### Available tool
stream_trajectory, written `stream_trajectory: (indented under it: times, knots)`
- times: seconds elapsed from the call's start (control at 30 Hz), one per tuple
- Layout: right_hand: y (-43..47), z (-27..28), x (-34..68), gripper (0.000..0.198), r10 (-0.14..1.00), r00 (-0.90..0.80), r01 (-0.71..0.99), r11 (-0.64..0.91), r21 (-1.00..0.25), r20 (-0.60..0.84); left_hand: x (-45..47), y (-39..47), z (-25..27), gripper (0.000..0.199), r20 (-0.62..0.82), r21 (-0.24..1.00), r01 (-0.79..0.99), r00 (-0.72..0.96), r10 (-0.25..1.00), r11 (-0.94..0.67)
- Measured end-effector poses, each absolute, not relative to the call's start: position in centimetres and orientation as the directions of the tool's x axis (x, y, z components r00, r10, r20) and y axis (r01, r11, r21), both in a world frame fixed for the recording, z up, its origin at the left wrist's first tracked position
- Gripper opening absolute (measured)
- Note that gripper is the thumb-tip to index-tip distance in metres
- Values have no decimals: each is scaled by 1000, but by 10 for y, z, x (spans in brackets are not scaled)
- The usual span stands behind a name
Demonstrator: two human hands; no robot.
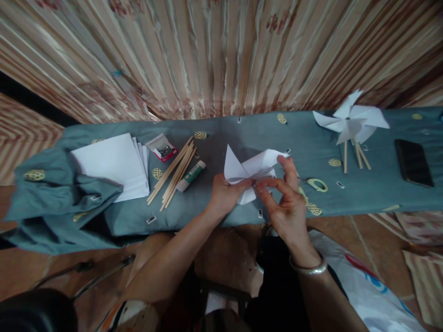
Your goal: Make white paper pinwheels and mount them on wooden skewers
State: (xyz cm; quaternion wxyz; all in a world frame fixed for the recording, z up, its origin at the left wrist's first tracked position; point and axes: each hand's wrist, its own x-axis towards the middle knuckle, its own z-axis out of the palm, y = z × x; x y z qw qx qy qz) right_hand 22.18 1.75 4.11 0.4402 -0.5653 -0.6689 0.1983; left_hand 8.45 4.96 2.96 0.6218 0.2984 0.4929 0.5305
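A white paper pinwheel (265, 162), with its points partly folded in, is held above the cloth-covered table in front of me. My left hand (226, 189) is closed on its left side, the thumb pressing near the centre. From the right, my right hand (285, 191) pinches at the centre with thumb and index finger, while another finger is raised against the right paper point. Whether a small pin sits between the fingertips is hard to make out. Green-handled scissors (316, 185) lie just right of my right hand, partly hidden behind it.
On the blue-green cloth (214, 131), left, lie white paper sheets (107, 159), a small box of metal pins (162, 147), wooden sticks (176, 173) and a glue stick (191, 176). Pinwheels on sticks (351, 121) and a black phone (414, 163) lie right. A curtain (221, 55) hangs behind.
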Motion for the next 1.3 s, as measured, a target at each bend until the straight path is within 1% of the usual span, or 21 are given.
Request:
stream_trajectory:
  times: [0.07,0.23,0.4,0.63,0.87,1.3]
  knots:
    - [18,40,221,7,935,17,587,277,-761,354,85,49,29,12,-280,905,-346,-49,959,247]
    - [18,37,222,7,944,-9,586,272,-763,329,82,50,23,21,-237,937,-273,-45,970,216]
    - [20,36,226,8,958,-3,562,238,-792,286,78,51,21,17,-226,959,-181,-26,974,217]
    - [22,36,230,7,976,-6,489,192,-851,217,77,52,24,15,-223,963,-154,-5,975,220]
    - [24,34,232,9,986,-7,446,154,-882,169,76,53,23,18,-229,967,-111,7,974,228]
    - [26,30,238,8,986,-46,417,165,-894,161,73,53,27,17,-232,970,-74,18,972,233]
